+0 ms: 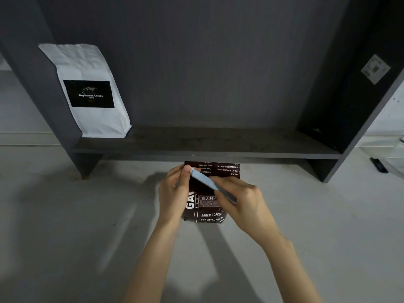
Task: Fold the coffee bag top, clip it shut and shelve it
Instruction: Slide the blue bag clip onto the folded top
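Note:
A dark brown coffee bag [209, 212] stands on the pale floor in front of the shelf, its top folded over toward me. A long light-blue clip [207, 182] lies slanted across the fold. My left hand [175, 193] grips the bag's left side and pinches the clip's upper left end. My right hand [240, 200] holds the clip's lower right end against the bag. The middle of the bag is hidden behind my fingers.
A dark grey shelf unit [207, 147] stands just behind the bag. A white coffee bag [89, 90] with a black label leans at the shelf's left end. A small black object [379, 165] lies on the floor at the far right.

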Tool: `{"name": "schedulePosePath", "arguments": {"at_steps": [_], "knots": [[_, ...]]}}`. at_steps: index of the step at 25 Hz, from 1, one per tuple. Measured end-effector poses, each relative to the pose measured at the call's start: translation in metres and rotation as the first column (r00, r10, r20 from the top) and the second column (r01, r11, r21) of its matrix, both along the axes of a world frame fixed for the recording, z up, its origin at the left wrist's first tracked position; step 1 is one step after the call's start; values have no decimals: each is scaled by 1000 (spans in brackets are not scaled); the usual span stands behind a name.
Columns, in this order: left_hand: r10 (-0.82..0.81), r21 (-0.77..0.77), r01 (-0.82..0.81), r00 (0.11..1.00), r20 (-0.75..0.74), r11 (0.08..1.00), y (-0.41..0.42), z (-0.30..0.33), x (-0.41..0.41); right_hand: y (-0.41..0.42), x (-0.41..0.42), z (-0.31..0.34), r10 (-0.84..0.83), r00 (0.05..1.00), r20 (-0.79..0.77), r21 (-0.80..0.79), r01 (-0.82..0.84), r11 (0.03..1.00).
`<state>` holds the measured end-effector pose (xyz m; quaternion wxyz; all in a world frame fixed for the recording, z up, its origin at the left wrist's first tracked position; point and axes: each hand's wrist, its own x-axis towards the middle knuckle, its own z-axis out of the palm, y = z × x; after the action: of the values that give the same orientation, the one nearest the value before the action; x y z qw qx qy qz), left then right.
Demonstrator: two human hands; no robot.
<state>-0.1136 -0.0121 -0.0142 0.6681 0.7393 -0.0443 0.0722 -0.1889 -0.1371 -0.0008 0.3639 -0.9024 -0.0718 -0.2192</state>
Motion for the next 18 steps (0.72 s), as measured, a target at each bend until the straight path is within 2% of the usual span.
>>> {"name": "schedulePosePath", "arguments": {"at_steps": [5, 10, 14, 18], "knots": [[-26, -11, 26, 999, -24, 1000, 3, 2, -1, -4, -5, 6, 37, 995, -97, 108, -26, 994], [13, -42, -15, 998, -55, 999, 3, 5, -3, -26, -22, 16, 55, 945, -321, 213, 16, 977], [12, -45, -15, 999, -51, 999, 1, 6, -5, -45, -29, 20, 30, 944, -328, 324, 83, 942], [11, -37, -12, 999, -44, 999, 3, 4, -4, -45, -28, 19, 21, 950, -312, 352, 95, 931]]}}
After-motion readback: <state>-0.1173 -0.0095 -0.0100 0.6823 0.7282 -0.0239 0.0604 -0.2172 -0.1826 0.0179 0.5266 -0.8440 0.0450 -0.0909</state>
